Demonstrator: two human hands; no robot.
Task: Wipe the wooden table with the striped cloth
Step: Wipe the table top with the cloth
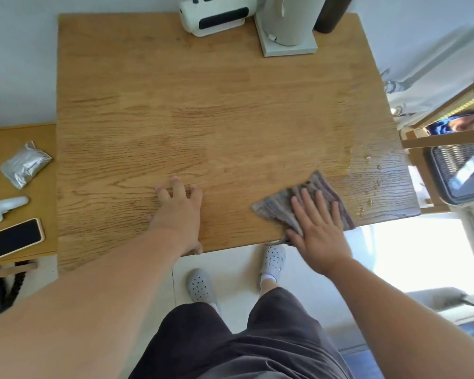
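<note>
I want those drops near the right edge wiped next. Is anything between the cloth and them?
Nothing visible. The cloth lies flat under the right hand, and only bare table separates it from the drops just to its right.

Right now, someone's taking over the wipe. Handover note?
Right hand: flat, open, pressing the striped cloth at the near right of the wooden table.
Left hand: open, braced on bare wood near the front edge, holding nothing.
Done: cannot tell which areas were wiped.
Left: droplets on the right edge, just beyond the cloth; wipe those next.
</note>
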